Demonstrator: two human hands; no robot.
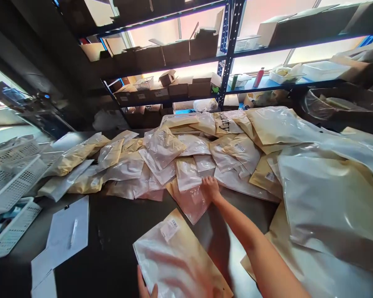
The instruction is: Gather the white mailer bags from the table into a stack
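White baskets (pixel 9 182) at far left on the dark desk (pixel 112 240), then paper sheets with a pen (pixel 73 231). Left hand (pixel 146 287) at the bottom edge, fingers curled onto the large plastic bag (pixel 177 256), flat, long axis running from near-right up to far-left, label corner pointing away. Right hand (pixel 209 188) stretched forward, fingers bent down on a small pinkish pouch (pixel 191 203) at the pile's near edge; grip unclear.

Our left hand (pixel 147 289) is cut off by the bottom edge, mostly hidden behind the large pouch (pixel 178 258).
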